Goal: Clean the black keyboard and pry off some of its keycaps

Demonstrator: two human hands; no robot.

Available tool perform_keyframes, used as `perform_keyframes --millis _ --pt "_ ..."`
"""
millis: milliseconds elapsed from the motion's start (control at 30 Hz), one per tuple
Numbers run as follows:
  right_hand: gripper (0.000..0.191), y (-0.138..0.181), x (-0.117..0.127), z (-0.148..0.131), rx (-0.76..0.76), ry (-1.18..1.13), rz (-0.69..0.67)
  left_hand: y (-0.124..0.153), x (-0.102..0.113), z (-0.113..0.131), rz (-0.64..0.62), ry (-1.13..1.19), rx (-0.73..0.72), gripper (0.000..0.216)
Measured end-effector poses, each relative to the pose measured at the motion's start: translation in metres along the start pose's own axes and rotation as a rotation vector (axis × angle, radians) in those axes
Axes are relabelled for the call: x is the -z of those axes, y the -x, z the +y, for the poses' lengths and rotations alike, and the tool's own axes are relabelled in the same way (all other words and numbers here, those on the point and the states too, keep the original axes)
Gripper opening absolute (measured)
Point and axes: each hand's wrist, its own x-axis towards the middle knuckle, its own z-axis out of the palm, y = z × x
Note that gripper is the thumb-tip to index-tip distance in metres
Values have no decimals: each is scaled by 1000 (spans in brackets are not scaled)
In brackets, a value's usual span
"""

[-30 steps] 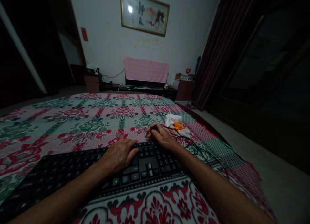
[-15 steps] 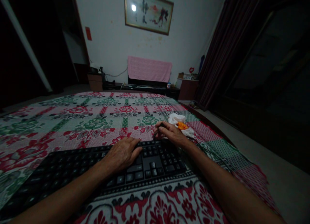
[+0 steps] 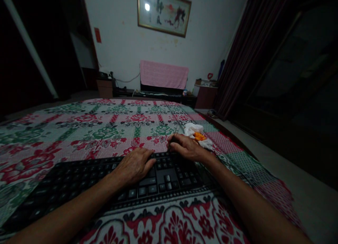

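Note:
A black computer keyboard [image 3: 163, 177] lies at a slant across the patterned bedspread, its left end nearer to me. My left hand [image 3: 136, 164] lies over its far edge, fingers bent over the back and thumb above the keys. Just past the keyboard's back right part, my right hand [image 3: 185, 147] is closed, with fingers and thumb curled round a thin black cable [image 3: 169, 148]. Most of the cable in that grip is hidden in shadow. My left forearm covers part of the lower keys.
A crumpled white and orange cloth [image 3: 199, 136] lies just beyond my right hand. The floral bedspread [image 3: 105, 131] spreads forward and drops at the right bed edge. Against the far wall are a pink towel [image 3: 163, 74] over a dark screen and a small cabinet [image 3: 206, 97].
My right hand has turned slightly and its fingers have curled further, so less of the cable shows. My left hand has barely moved on the keyboard. The view has shifted a little.

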Motion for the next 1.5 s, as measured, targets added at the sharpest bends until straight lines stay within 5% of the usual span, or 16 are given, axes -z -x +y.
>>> perform_keyframes --millis 233,1500 --pt "16 -1 4 1 88 135 -17 1 2 2 0 -9 1 35" --pt "13 -9 5 -9 76 220 -84 0 4 2 -6 8 1 36"
